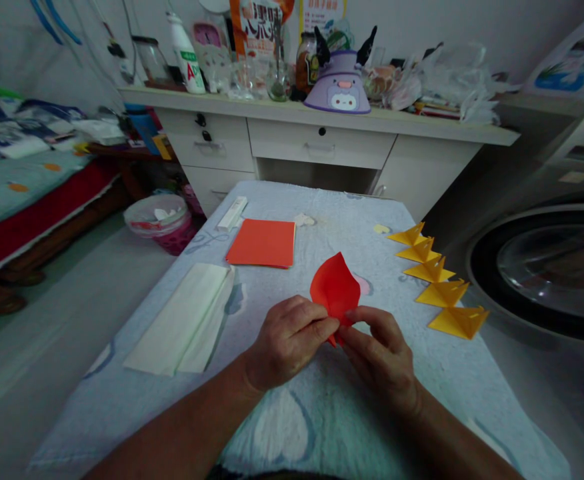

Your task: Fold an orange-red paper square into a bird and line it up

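Between my two hands is a sheet of red origami paper [335,285], partly folded, its upper part flared open like a petal with a point at the top. My left hand [292,340] pinches its lower left side. From the right, my right hand [382,353] grips the lower right edge with thumb and fingers. The bottom of the paper narrows to small points, partly hidden by my fingers. Beyond my left hand lies a stack of square red-orange paper [262,243]. Several folded yellow paper pieces [442,293] stand in a row at the table's right side.
A cloth [117,393] with a heart pattern covers the table. On its left side lie a folded pale paper towel [185,320] and a narrow white box [233,213]. A cluttered cabinet [322,141] stands behind, a washing machine [547,267] right, a bin [159,220] left.
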A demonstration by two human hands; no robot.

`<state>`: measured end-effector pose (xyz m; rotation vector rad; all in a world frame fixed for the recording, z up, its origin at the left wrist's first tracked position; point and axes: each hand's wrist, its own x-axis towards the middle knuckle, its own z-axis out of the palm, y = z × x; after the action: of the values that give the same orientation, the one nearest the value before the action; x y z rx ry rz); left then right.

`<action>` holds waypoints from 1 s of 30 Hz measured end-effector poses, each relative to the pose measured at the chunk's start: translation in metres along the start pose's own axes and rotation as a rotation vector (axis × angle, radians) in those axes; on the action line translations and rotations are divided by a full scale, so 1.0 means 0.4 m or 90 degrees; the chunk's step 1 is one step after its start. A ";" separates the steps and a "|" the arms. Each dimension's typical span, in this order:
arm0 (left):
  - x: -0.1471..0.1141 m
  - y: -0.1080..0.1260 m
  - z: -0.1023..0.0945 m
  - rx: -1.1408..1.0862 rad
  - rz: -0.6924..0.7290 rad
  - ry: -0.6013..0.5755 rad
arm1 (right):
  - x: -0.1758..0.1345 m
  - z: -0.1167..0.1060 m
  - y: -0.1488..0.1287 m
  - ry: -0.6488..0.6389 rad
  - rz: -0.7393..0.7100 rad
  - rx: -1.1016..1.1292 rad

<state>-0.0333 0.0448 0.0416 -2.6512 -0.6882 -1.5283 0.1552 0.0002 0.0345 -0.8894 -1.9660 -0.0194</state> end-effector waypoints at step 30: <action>-0.023 -0.074 0.030 -0.762 -0.819 0.146 | 0.010 0.042 0.073 -0.216 0.480 0.422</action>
<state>-0.0384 0.0708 0.0212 -2.3541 -2.3255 -3.2983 0.1589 0.0301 0.0187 -1.1510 -1.6261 1.2055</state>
